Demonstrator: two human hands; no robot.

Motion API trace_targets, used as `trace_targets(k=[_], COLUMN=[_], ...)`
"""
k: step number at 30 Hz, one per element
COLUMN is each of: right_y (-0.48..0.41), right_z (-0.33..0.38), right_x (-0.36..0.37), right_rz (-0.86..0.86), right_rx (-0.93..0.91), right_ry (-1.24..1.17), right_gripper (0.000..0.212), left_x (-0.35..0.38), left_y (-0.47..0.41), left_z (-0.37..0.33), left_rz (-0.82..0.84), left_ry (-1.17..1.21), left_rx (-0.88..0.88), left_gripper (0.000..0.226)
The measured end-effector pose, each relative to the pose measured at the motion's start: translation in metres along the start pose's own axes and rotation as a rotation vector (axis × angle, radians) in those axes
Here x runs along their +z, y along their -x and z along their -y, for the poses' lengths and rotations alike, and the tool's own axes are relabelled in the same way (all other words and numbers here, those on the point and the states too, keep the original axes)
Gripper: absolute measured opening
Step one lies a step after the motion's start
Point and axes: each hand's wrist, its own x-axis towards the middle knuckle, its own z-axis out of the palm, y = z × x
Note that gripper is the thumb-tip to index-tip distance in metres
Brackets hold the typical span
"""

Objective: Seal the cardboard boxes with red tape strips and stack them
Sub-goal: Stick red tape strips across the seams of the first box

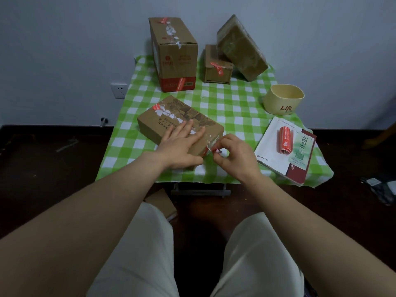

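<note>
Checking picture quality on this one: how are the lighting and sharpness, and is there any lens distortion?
Head view: dim, flat light, with the floor nearly black; wide-angle stretch toward the bottom edge; print on the near box is soft and unreadable; the strip pinched by the right hand is small and blurry; "Life" on the cup is legible.

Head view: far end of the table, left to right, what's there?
Left to right: tall box → small box → wrapped box, leaning on the small one → cup.
</note>
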Motion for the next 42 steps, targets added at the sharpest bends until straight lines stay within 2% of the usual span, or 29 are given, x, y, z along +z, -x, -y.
trace_targets(k=[15, 42], right_y=[0.016, 0.030], right_z=[-0.003, -0.008], right_x=[0.006, 0.006], right_rz=[-0.101, -0.134], right_rx=[-0.045, -0.031], right_ry=[-0.087, -0.118], right_gripper=[0.014, 0.012], left_x=[0.001, -0.001], left_y=[-0.003, -0.001], left_z=[0.003, -0.001], left_rz=[0.007, 0.028], left_ry=[-0.003, -0.010], left_rx=[-0.003, -0.019], left_gripper=[0.091, 0.093])
